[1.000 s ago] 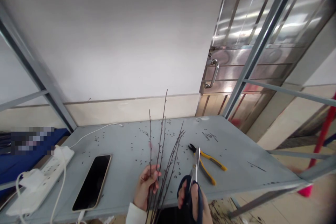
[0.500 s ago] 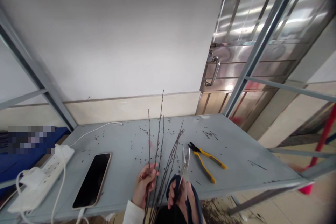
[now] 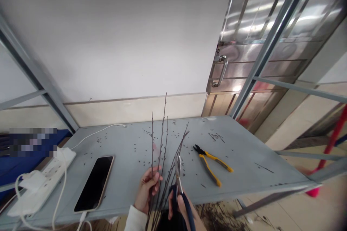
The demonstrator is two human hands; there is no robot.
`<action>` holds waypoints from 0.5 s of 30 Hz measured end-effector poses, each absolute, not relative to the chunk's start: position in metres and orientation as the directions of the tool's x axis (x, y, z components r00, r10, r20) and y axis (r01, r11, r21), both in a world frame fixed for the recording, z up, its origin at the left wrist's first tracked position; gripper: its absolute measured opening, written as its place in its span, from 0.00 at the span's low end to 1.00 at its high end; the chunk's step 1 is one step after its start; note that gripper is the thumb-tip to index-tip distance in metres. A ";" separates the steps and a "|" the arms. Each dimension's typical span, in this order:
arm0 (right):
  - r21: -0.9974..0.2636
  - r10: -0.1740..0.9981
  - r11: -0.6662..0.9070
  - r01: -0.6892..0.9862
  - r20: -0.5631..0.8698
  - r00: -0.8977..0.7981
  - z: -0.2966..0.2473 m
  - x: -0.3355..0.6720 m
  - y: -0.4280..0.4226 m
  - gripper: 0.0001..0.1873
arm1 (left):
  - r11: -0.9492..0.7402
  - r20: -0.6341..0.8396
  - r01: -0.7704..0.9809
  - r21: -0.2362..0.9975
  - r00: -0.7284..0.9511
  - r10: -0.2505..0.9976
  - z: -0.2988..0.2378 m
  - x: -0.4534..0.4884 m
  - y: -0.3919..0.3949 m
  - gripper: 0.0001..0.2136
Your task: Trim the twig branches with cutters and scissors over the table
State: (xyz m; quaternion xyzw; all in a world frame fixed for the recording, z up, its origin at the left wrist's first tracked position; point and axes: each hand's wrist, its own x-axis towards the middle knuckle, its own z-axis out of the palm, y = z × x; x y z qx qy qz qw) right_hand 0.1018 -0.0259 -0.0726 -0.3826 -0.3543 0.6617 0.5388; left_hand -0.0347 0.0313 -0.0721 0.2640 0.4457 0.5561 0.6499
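My left hand (image 3: 149,184) is closed around thin brown budded twigs (image 3: 161,148), which stand up and fan out above it. Dark-handled scissors (image 3: 187,207) are in my right hand (image 3: 180,205), just right of the twigs. Their blades (image 3: 178,169) point upward, close together and against the right-hand twigs; whether they touch one is too fine to tell. To the right, diagonal cutters (image 3: 213,164) with yellow and grey handles lie spread on the grey table (image 3: 238,177).
Small dark twig bits are scattered over the tabletop. A phone (image 3: 94,184) on a cable lies left, beside a white power strip (image 3: 45,184) with plugs. Metal posts (image 3: 271,47) frame the table. Cut branches (image 3: 222,216) lie on the floor below.
My right hand has moved left with the scissors, bringing the blades over to the right-hand twigs. The blades look closer together. My left hand keeps its hold on the twigs.
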 end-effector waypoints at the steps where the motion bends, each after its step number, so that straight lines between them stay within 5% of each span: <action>1: -0.895 0.985 -0.160 -0.415 -0.115 -0.131 -0.073 0.099 -0.028 0.24 | 0.245 -0.287 -0.488 0.838 -0.012 0.958 -0.072 -0.035 0.031 0.21; 5: -0.902 0.983 -0.170 -0.397 -0.125 -0.137 -0.080 0.090 -0.034 0.24 | 0.248 -0.284 -0.498 0.831 0.004 0.959 -0.073 -0.035 0.030 0.20; 9: -0.777 0.917 -0.362 -0.514 -0.200 -0.344 -0.073 0.093 -0.016 0.30 | 0.255 -0.288 -0.523 0.814 0.019 0.957 -0.073 -0.035 0.030 0.19; 15: -0.723 0.885 -0.366 -0.586 -0.075 -0.459 0.012 0.131 0.048 0.27 | 0.264 -0.283 -0.520 0.813 0.044 0.958 -0.077 -0.036 0.032 0.19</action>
